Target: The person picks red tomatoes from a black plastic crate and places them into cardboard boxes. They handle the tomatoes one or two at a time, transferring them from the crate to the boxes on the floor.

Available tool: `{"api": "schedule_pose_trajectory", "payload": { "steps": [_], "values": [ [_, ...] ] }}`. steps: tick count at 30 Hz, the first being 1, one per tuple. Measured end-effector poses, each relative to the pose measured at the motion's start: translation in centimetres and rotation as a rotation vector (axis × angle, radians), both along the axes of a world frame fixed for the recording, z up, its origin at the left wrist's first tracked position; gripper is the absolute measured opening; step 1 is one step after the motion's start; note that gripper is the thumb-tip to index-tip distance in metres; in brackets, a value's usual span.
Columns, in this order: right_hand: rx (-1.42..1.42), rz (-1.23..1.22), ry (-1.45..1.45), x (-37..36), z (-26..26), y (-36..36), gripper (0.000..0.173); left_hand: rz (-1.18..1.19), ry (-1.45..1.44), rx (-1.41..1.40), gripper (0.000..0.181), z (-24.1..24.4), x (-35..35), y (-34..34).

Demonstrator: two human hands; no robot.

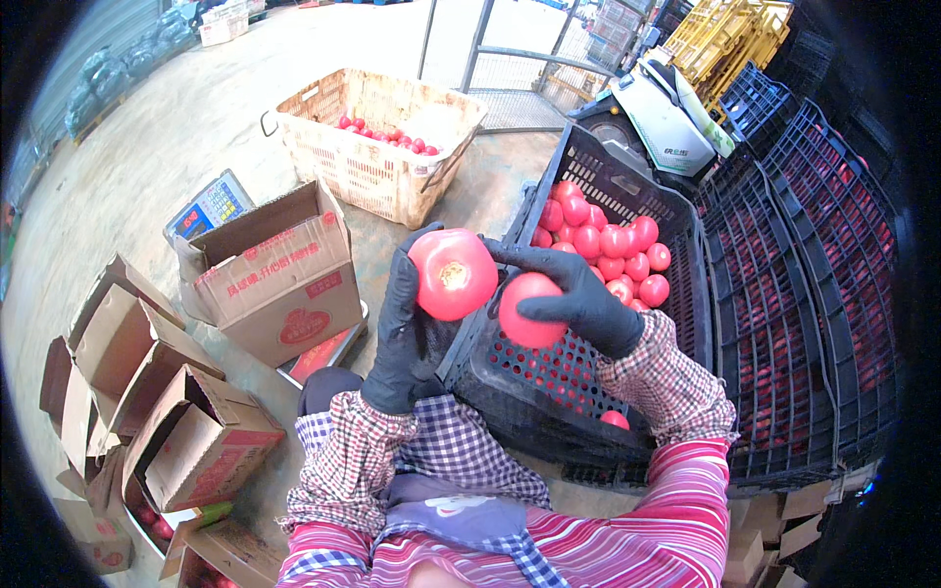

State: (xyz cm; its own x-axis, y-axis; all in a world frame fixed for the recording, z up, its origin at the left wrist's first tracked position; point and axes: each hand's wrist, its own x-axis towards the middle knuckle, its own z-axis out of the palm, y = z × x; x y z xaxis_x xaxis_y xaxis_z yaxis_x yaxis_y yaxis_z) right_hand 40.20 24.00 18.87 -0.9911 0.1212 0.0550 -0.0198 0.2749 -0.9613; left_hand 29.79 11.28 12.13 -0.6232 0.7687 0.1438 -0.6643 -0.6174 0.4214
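My left hand (403,323), in a black glove, holds a large pinkish-red tomato (464,283) with its scarred end turned up. Another tomato (531,310) is in my right hand (581,298), also black-gloved, with the thumb across it and the index finger reaching towards the first tomato. Both hands are close together over the near left edge of a black plastic crate (691,253). Tomatoes (614,241) are heaped in the far part of that crate, and a single one (614,420) lies near its close end. An open cardboard box (283,294) stands left of my left hand.
A weighing scale's display (213,206) is behind the box. Beyond stands a dirty cream plastic basket (353,165) holding tomatoes. More cardboard boxes (213,434) are at lower left. Stacked black crates (772,323) of tomatoes line the right, with a white vehicle (665,117) behind.
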Motion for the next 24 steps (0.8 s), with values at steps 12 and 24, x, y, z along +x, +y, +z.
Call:
{"api": "schedule_pose_trajectory", "payload": {
  "steps": [12, 24],
  "values": [
    [-0.323, -0.115, 0.078, -1.9, 0.7, 0.6, 0.040, -0.370, -0.006, 0.126, 0.056, -0.3, -1.9, -1.7],
    [1.242, -0.185, -0.611, 9.6, -13.1, 17.4, 0.016, -0.160, -0.151, 0.238, 0.070, -4.6, -5.0, -0.7]
  ]
}}
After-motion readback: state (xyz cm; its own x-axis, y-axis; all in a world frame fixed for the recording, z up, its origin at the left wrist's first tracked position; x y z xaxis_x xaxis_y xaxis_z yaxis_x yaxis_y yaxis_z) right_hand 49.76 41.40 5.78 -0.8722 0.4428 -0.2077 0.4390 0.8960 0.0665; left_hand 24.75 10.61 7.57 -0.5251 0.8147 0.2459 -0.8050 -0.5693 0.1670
